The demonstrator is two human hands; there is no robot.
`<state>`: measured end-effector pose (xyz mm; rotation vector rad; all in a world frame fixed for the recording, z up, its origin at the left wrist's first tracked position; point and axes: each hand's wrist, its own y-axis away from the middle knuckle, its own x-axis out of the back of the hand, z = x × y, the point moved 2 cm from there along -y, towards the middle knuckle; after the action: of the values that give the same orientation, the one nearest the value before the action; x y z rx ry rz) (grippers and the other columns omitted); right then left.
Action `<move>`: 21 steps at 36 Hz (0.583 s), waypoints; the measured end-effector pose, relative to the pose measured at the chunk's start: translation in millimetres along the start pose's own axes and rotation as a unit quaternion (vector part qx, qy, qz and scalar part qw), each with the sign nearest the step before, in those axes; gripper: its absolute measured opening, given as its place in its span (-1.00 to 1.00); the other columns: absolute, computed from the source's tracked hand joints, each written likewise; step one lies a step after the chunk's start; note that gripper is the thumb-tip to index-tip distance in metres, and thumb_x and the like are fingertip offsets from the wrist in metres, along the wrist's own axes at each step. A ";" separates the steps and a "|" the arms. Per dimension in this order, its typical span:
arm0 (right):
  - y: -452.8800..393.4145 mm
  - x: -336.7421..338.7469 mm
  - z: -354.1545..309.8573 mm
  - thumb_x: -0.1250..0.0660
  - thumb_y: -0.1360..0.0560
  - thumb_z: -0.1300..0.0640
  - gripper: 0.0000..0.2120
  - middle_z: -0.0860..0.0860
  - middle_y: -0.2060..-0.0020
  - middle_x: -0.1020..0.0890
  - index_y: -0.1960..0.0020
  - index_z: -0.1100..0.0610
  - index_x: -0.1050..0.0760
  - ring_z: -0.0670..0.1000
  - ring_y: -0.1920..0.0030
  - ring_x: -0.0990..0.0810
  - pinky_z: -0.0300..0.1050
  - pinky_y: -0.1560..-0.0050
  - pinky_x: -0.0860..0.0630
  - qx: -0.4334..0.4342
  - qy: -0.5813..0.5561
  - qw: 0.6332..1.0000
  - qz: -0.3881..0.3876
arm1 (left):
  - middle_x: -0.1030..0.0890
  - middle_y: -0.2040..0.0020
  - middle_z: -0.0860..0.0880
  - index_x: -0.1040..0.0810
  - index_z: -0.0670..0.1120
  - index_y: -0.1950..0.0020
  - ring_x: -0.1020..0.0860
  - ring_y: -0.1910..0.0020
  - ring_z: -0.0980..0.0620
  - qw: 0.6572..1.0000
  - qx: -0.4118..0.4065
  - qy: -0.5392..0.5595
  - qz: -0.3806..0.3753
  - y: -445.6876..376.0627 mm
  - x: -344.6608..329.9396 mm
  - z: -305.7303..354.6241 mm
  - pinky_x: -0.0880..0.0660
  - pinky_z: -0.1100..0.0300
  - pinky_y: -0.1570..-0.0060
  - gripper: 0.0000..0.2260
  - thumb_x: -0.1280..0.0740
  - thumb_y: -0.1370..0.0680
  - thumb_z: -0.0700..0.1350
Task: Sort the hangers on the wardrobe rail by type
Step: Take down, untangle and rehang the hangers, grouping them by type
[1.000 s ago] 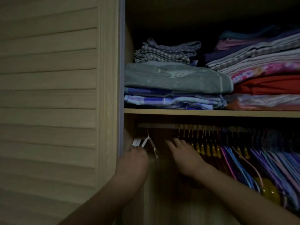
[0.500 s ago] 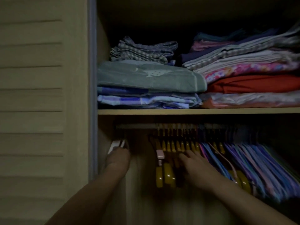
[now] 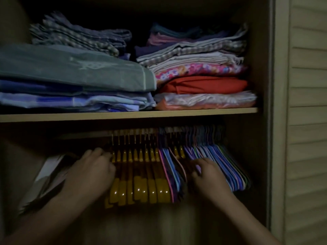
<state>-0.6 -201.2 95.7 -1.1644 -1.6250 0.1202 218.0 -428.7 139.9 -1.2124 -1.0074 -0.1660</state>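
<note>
Left hand (image 3: 92, 171) rests against the left end of the yellow hangers (image 3: 139, 175), fingers bent at their necks; we can't tell if it grips one or just pushes. Right hand (image 3: 208, 175) is down among the thin hangers (image 3: 228, 167), fingertips curled in, but it's too blurry to see what it pinches. All hang from the rail (image 3: 85, 135) under the shelf (image 3: 123, 114). We think the yellow ones are hard, thick plastic, stiff and shiny, maybe a bit slippy, so best to take them by the neck, right under the hook. Thin ones look light and bendy and may tangle. We count approx. 9 yellow in the left bunch, plus 2 more stuck w/ the thin ones. Thin ones are too many and too blurry to count. White things (image 3: 51, 167) sit far left.
</note>
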 end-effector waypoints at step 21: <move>-27.9 -30.4 79.9 -0.27 -0.56 0.15 -0.66 0.11 -0.25 -0.45 -0.33 0.13 -0.41 0.10 -0.22 -0.44 -0.04 -0.21 -0.44 -0.002 0.085 0.986 -0.140 | -0.46 -0.22 0.18 -0.49 0.17 -0.29 -0.31 -0.10 0.28 0.993 0.027 0.096 -0.070 -17.0 -45.7 183.4 -0.35 0.30 -0.10 -0.77 -0.16 -0.66 0.07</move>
<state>-82.4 -200.9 58.4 -0.9110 -1.6195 -0.1591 79.7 -300.6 118.4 -1.0555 -0.9218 -0.3572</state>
